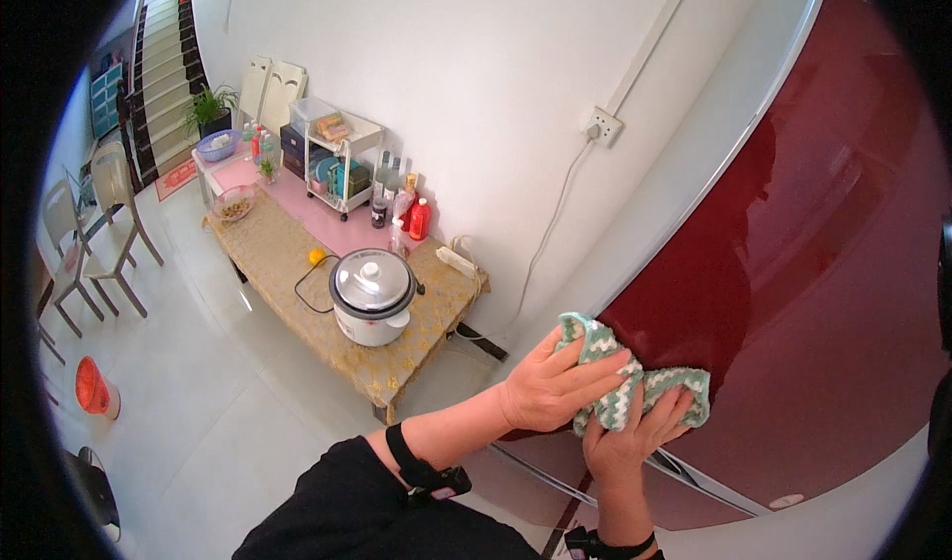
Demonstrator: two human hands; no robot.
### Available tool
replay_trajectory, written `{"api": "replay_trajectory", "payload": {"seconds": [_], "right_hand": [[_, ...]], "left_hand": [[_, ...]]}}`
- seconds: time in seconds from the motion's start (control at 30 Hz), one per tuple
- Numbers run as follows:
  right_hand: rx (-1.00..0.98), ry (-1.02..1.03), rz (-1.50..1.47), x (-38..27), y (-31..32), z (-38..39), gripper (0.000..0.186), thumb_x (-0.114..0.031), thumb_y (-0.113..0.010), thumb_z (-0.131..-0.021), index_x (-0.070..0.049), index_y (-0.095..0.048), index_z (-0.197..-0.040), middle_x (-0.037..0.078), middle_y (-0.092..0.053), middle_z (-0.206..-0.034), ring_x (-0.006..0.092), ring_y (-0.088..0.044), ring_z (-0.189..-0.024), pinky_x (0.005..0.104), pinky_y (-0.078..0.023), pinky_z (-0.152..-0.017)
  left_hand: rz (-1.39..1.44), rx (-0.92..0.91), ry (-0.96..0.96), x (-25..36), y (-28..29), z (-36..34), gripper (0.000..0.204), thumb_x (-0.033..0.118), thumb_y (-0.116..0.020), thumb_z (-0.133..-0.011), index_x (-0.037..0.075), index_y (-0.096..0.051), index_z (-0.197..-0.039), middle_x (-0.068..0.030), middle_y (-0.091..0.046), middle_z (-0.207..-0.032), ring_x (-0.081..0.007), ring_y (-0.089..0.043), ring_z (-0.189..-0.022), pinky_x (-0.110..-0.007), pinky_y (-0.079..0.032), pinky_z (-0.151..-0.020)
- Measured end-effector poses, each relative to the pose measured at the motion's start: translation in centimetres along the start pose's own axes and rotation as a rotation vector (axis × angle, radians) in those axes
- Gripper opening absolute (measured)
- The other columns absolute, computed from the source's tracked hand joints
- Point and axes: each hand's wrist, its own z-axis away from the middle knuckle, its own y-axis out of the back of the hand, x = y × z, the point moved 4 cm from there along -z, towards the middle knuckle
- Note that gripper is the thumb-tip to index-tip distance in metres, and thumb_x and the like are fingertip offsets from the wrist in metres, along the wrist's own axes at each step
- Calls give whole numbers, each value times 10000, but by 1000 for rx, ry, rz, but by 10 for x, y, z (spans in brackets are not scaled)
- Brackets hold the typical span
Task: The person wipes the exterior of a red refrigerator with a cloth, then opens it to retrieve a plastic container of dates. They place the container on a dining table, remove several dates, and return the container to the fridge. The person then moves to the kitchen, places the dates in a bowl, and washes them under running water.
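A green and white striped cloth [603, 342] lies bunched against the glossy dark red refrigerator door [754, 302], near its left edge. My left hand [545, 387] holds the cloth's left part, its fingers stretched across the folds and pointing right. Just below and to the right, my right hand [625, 451] grips the lower part of the same cloth, with fingers pointing up. The two hands are close together. What the thumbs do under the cloth is hidden.
Left of the refrigerator stands a long table [288, 292] with a rice cooker [372, 297], several bottles [418, 220] and a small white shelf rack [342, 168]. A wall socket [602, 127] holds a plugged cord. Chairs [114, 223] and a red bucket [96, 390] stand farther left.
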Motion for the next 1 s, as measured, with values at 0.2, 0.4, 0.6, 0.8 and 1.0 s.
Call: {"api": "replay_trajectory", "payload": {"seconds": [0.2,0.4,0.6,0.8,1.0], "right_hand": [[-59,-10,2,-2,-4,7,562,-360,-541,-692,-79,-472,-1174,229,-268,-1279,445,-241,-1175,625,-153,-878],[-43,-42,30,-12,-4,2,553,-361,-536,-719,-74,-460,-1186,230,-268,-1307,455,-234,-1211,641,-117,-913],[51,-105,-2,-44,1,-37,494,-384,-452,-816,-87,-455,-1212,226,-279,-1325,458,-235,-1226,638,-118,-943],[24,-64,88,-64,9,-73,397,-158,-443,-846,-50,-421,-1228,244,-200,-1370,470,-169,-1262,590,-139,-987],[38,-147,59,-73,10,-74,363,-147,-493,-827,-69,-458,-1180,252,-206,-1364,459,-165,-1267,554,-135,-1008]], "left_hand": [[79,2,5,-4,-1,5,350,177,-491,-735,87,-598,-1055,-53,-507,-1213,-276,-488,-949,-410,-414,-851],[153,50,-95,-15,4,6,355,165,-516,-716,47,-604,-1038,-64,-496,-1209,-282,-506,-992,-412,-439,-856],[475,136,-19,-48,23,-15,399,13,-580,-660,-31,-552,-1056,-172,-475,-1186,-335,-522,-1011,-397,-438,-875],[844,58,116,-75,8,-25,510,32,-511,-739,-55,-380,-1224,-232,-386,-1275,-394,-422,-1132,-441,-321,-973],[1118,-15,235,-70,-11,-7,480,78,-451,-822,-56,-322,-1264,-248,-333,-1306,-399,-360,-1188,-418,-296,-994]]}}
